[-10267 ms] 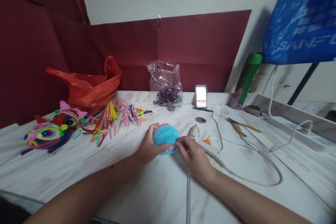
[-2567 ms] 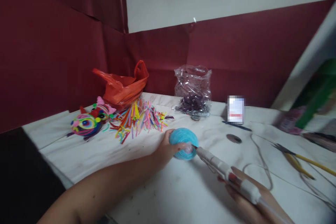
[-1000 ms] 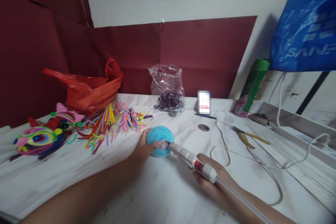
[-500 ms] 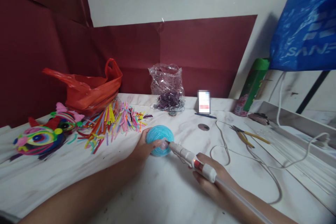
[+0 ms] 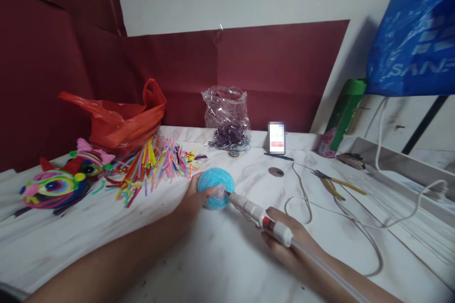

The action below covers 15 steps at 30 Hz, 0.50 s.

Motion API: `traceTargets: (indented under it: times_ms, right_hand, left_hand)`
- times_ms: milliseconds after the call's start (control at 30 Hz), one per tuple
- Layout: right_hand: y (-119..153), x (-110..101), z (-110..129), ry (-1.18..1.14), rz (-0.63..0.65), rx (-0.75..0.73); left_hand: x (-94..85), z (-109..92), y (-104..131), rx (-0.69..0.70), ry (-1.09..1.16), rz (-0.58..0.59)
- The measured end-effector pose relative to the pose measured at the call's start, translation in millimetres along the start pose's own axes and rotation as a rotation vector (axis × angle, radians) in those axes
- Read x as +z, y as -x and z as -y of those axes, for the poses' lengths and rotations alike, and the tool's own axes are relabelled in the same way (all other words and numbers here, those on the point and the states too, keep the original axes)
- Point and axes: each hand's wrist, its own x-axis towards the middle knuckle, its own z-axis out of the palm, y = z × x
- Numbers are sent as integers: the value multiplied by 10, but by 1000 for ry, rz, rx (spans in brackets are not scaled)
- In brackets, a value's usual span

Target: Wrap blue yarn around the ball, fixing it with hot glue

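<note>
My left hand (image 5: pixel 199 197) grips a round light-blue ball (image 5: pixel 216 180) wound in strands, its thumb resting on the near side by a pale pinkish centre (image 5: pixel 221 192). From the right, my right hand (image 5: pixel 286 236) holds a white glue gun (image 5: pixel 250 209) with an orange light. The gun's dark nozzle points at the pale centre, very close to it; whether they touch I cannot tell. A long clear glue stick (image 5: pixel 325 267) extends from the gun's rear.
Colourful strips (image 5: pixel 156 165) and two decorated balls (image 5: pixel 53 187) lie left, before a red bag (image 5: pixel 122 120). A clear bag (image 5: pixel 229 120) and a phone (image 5: pixel 277 138) stand behind. Yellow-handled pliers (image 5: pixel 334 184), a white cord (image 5: pixel 302 189) and a green can (image 5: pixel 343 116) are at right.
The blue ball and my left hand have shifted very slightly up and left. My right hand and the glue gun stay almost where they were.
</note>
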Motion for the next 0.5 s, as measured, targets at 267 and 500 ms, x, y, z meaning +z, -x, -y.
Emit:
traceTargets:
  times_ms: [267,500]
  right_hand:
    - [5,-4,-8,23,5,-27]
    - [12,9,-29,24,-10,-42]
  left_hand:
    - [21,-37,32,-5,-2,17]
    - [9,-14,5,5,17,-4]
